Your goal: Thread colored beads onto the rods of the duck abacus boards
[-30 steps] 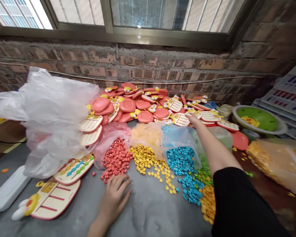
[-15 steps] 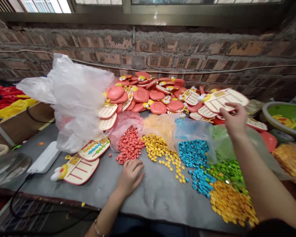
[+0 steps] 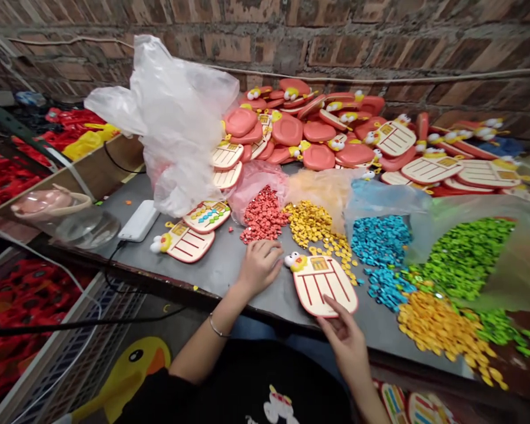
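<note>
My right hand (image 3: 345, 335) pinches the lower edge of a cream toy board (image 3: 320, 288) with a red rim, slots and a big-eyed yellow head. The board is tilted slightly above the grey table mat, face up. Just left of its head rests my left hand (image 3: 259, 268), fingers loosely bent and apart from the thumb, with nothing visible in it. Its fingertips are by a pile of small red beads (image 3: 265, 218). Yellow beads (image 3: 311, 224) lie beyond the board, and blue beads (image 3: 380, 241) are to its right.
Green beads (image 3: 470, 256) spill from a bag at right, with orange beads (image 3: 441, 327) in front. Many red-backed boards (image 3: 287, 129) are heaped along the brick wall. At left are a plastic bag (image 3: 176, 106), a bead-filled board (image 3: 207, 216), a white power bank (image 3: 138, 221) and a clear jug (image 3: 88, 227).
My right hand has brought the board from the heap at the back right down to the front, beside my left hand. The view has tilted down and turned; my left hand stays by the red beads.
</note>
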`<move>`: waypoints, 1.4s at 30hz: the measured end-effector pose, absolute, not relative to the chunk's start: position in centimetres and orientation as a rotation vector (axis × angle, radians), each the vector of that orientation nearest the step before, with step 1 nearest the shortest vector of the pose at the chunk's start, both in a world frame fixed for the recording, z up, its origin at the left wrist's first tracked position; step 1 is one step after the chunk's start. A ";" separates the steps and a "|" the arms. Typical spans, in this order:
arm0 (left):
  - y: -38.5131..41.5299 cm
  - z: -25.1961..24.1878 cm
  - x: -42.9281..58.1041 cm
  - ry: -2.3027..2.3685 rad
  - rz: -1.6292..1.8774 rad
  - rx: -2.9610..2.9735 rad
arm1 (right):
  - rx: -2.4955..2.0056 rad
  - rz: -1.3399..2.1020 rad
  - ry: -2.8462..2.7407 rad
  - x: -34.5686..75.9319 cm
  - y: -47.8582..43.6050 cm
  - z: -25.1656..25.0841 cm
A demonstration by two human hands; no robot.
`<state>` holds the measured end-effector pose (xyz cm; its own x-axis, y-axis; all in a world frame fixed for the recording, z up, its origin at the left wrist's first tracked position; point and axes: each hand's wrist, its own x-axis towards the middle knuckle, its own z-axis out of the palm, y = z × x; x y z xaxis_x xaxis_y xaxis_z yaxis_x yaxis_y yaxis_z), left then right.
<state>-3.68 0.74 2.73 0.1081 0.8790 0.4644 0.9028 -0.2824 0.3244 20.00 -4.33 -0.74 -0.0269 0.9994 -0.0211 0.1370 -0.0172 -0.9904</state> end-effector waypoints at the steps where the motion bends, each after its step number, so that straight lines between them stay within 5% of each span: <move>1: 0.7 2.9 -3.6 -1.850 -0.909 -2.311 | -1.332 1.175 -1.373 19.7 -4.5 -0.8; 6: 1.2 3.8 -2.3 -1.761 -0.837 -2.341 | -1.357 0.670 -1.909 20.1 -4.4 1.6; 13: 1.9 4.6 1.7 -1.459 -0.600 -2.421 | -0.313 0.165 -2.583 11.7 -5.5 5.7; 18: 1.5 4.5 2.8 -1.343 -0.455 -2.423 | -0.027 0.023 -2.826 6.5 -5.3 5.3; 28: 2.2 3.5 0.7 -1.464 -0.440 -2.438 | -0.104 0.117 -2.886 5.1 -2.1 4.8; 37: 1.4 1.1 -2.8 -1.773 -0.591 -2.444 | -0.390 0.452 -2.708 7.8 9.8 10.4; 42: 1.1 1.2 -3.6 -1.813 -0.673 -2.581 | -0.818 0.281 -2.805 6.5 17.6 6.0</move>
